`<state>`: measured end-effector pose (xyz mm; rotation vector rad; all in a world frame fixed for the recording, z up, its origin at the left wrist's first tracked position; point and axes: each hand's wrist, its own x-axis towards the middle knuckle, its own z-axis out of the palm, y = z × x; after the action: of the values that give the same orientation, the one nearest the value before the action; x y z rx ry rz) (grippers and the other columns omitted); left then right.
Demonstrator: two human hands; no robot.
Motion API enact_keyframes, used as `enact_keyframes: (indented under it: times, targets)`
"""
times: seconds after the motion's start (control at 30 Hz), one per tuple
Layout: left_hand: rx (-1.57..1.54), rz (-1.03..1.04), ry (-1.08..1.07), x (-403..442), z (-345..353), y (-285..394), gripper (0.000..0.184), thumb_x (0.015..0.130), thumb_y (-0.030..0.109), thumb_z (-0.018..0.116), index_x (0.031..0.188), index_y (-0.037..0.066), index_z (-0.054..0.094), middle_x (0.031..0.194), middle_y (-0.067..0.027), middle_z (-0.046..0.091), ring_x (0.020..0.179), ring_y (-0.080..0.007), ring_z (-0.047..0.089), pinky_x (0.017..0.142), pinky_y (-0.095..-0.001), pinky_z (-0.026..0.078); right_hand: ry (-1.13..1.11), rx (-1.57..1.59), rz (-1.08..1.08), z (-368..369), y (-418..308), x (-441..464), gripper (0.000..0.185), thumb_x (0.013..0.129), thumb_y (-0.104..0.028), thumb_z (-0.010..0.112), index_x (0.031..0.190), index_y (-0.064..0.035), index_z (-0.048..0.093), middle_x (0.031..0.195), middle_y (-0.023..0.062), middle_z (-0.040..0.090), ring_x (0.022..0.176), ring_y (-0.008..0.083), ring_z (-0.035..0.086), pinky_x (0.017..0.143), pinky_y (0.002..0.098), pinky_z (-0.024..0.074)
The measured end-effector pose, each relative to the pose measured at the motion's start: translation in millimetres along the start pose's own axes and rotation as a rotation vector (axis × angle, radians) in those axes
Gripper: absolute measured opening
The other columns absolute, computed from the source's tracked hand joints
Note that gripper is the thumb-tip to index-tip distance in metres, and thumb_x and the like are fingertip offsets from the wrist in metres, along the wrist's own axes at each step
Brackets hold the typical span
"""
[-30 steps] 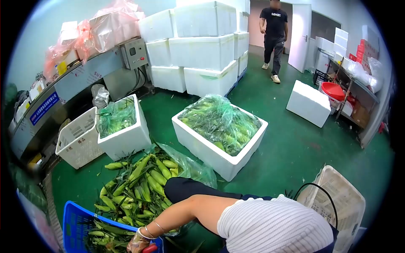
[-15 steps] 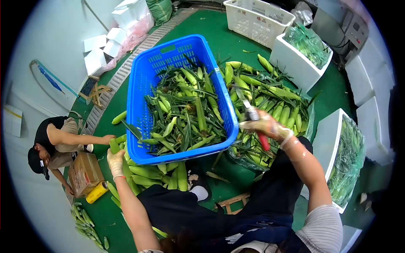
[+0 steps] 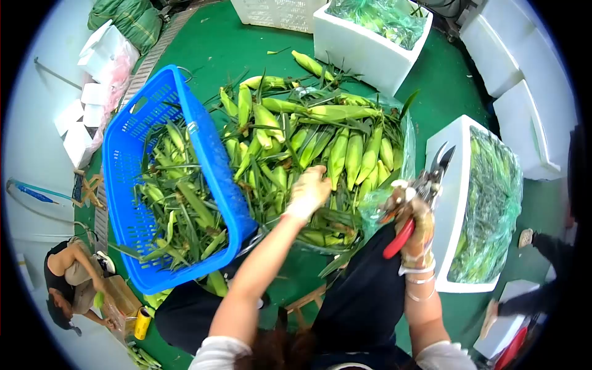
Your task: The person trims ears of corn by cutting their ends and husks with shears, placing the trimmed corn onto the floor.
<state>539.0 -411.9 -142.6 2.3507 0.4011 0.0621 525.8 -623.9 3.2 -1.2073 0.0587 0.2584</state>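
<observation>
Pruning shears (image 3: 428,185) clamped in right hand (image 3: 420,229), 3 o'clock; left hand (image 3: 310,190) seen over husk-on corn (image 3: 354,154), 12 o'clock; closure cannot be told.

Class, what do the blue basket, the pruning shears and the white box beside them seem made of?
Blue basket: probably smooth moulded plastic, from its sheen and slots.
Pruning shears: metal blades, it seems, from their grey shine; red grip perhaps plastic.
White box: likely matt foam, given thick, plain walls.
</observation>
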Motion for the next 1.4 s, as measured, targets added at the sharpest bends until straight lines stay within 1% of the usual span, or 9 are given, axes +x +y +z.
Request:
enact_keyframes:
  times: [0.2, 0.37, 0.47, 0.67, 0.77, 0.9, 1.17, 1.3, 1.4]
  targets:
    - [0.014, -0.63, -0.231, 69.7, 165.8, -50.1, 0.048, 0.074, 0.035, 0.065, 0.103, -0.002, 0.062, 0.105, -0.0244, 0.063, 0.096, -0.0331, 0.063, 0.084, -0.0407, 0.05, 0.06, 0.084, 0.24, 16.5, 1.1, 17.7, 0.041, 0.079, -0.01, 0.066, 0.115, -0.002, 0.047, 0.095, 0.0084, 0.058, 0.081, 0.0209, 0.061, 0.073, 0.0337, 0.0504]
    - [-0.763, -0.581, -0.536, 33.7, 82.3, -48.5, 0.037, 0.077, 0.041, 0.066, 0.067, 0.006, 0.064, 0.057, -0.0007, 0.054, 0.045, -0.0137, 0.045, 0.042, -0.0308, 0.034, -0.062, -0.023, 0.29, 23.8, 18.6, 33.9, 0.04, 0.082, -0.015, 0.064, 0.116, -0.0012, 0.047, 0.101, 0.0118, 0.061, 0.079, 0.0208, 0.062, 0.067, 0.0317, 0.0507]
    - [-1.416, -0.752, -0.545, -5.8, -5.4, -19.7, 0.031, 0.087, 0.038, 0.059, 0.083, 0.008, 0.061, 0.051, 0.0076, 0.038, 0.037, -0.0054, 0.028, 0.036, -0.0235, 0.019, -0.187, -0.144, 0.241, 20.6, 39.1, 49.8, 0.035, 0.084, -0.019, 0.062, 0.112, -0.0023, 0.049, 0.082, 0.0102, 0.062, 0.07, 0.0187, 0.061, 0.057, 0.0271, 0.0485]
    - [-0.971, -0.613, -0.284, -153.9, -148.0, 18.2, 0.025, 0.08, 0.033, 0.065, 0.068, 0.011, 0.061, 0.054, -0.0014, 0.052, 0.043, -0.0122, 0.043, 0.04, -0.0292, 0.035, -0.347, -0.274, 0.376, 20.2, 71.7, 60.7, 0.03, 0.088, -0.031, 0.06, 0.1, -0.0029, 0.057, 0.081, 0.0054, 0.061, 0.069, 0.0174, 0.061, 0.06, 0.028, 0.0492]
    - [0.081, 0.302, 0.053, -188.5, -165.5, -10.4, 0.015, 0.081, 0.021, 0.057, 0.082, 0.006, 0.059, 0.071, -0.0144, 0.06, 0.065, -0.0291, 0.058, 0.057, -0.0375, 0.045, -0.624, -0.039, 0.47, 96.4, 64.9, -5.1, 0.049, 0.089, -0.042, 0.054, 0.113, 0.0007, 0.055, 0.099, 0.0136, 0.061, 0.088, 0.0257, 0.06, 0.08, 0.0384, 0.0494]
    - [-0.561, -0.304, 0.139, -236.1, -238.6, 9.7, 0.038, 0.082, 0.035, 0.058, 0.087, -0.003, 0.057, 0.079, -0.022, 0.062, 0.077, -0.0403, 0.059, 0.068, -0.0411, 0.047, -0.49, -0.181, 0.114, 191.2, 96.5, -53.3, 0.035, 0.09, -0.036, 0.056, 0.095, -0.0025, 0.064, 0.083, 0.0076, 0.061, 0.058, 0.0173, 0.056, 0.053, 0.0276, 0.0461]
    - [-0.255, 0.081, 0.55, -203.9, -283.0, -103.8, 0.027, 0.092, 0.028, 0.045, 0.085, 0.004, 0.057, 0.066, -0.0154, 0.057, 0.06, -0.0295, 0.058, 0.054, -0.0407, 0.045, -0.908, 0.15, 0.143, 290.0, 128.1, -31.5, 0.05, 0.097, -0.033, 0.042, 0.137, -0.003, 0.04, 0.137, 0.0103, 0.044, 0.127, 0.0214, 0.04, 0.108, 0.0358, 0.0292]
    - [-0.996, -0.492, 0.247, -227.0, -332.6, -98.5, 0.031, 0.086, 0.029, 0.049, 0.091, 0.0, 0.058, 0.06, -0.0098, 0.055, 0.042, -0.0196, 0.052, 0.042, -0.0341, 0.041, -0.997, 0.146, 0.296, 313.6, 134.3, -18.4, 0.05, 0.093, -0.032, 0.052, 0.132, -0.0017, 0.044, 0.134, 0.0107, 0.046, 0.121, 0.0229, 0.045, 0.105, 0.0376, 0.0332]
    - [-0.505, -0.476, 0.42, -232.2, -346.1, -116.4, 0.042, 0.077, 0.027, 0.064, 0.108, -0.001, 0.056, 0.085, -0.013, 0.062, 0.076, -0.0233, 0.061, 0.067, -0.0334, 0.049, -0.896, -0.164, 0.071, 322.9, 129.0, -22.1, 0.048, 0.09, -0.029, 0.058, 0.127, -0.0024, 0.046, 0.121, 0.0087, 0.052, 0.105, 0.0194, 0.052, 0.095, 0.0337, 0.0408]
